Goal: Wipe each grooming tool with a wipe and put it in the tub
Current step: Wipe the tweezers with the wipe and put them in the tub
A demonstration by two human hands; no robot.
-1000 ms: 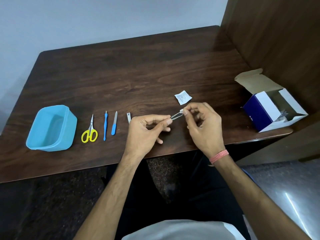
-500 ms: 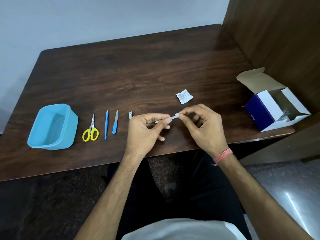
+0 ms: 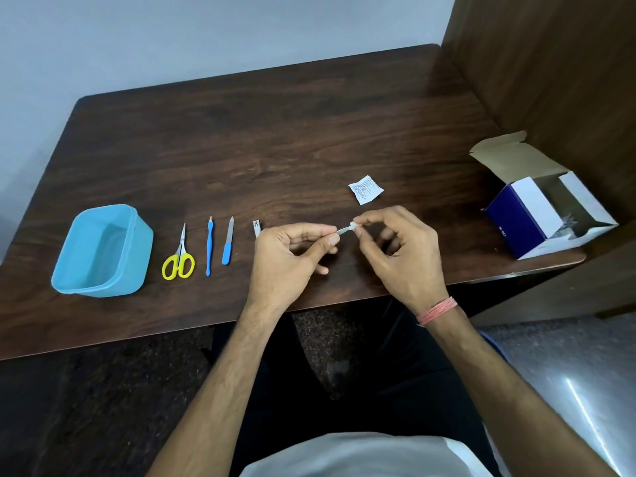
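Note:
My left hand [image 3: 292, 256] pinches a small metal tool [image 3: 343, 230], likely tweezers, between thumb and fingers. My right hand [image 3: 399, 249] pinches a small white wipe [image 3: 353, 225] around the tool's far tip. Both hands hover above the table's front edge. On the table to the left lie a nail clipper [image 3: 256, 227], a blue-handled nail file [image 3: 228, 245], a slim blue cuticle tool [image 3: 209, 246] and yellow-handled scissors [image 3: 179, 257]. The light blue tub [image 3: 137, 242] stands at the far left with nothing visible inside.
A torn white wipe sachet [image 3: 365, 189] lies just beyond my right hand. An open blue-and-white cardboard box [image 3: 516, 225] sits at the table's right edge, beside a wooden wall [image 3: 550, 80]. The dark wooden table [image 3: 275, 132] extends back to a pale wall.
The wipe in my right hand has slid along the tool toward my left hand, then out again to its tip. My left hand stays nearly still.

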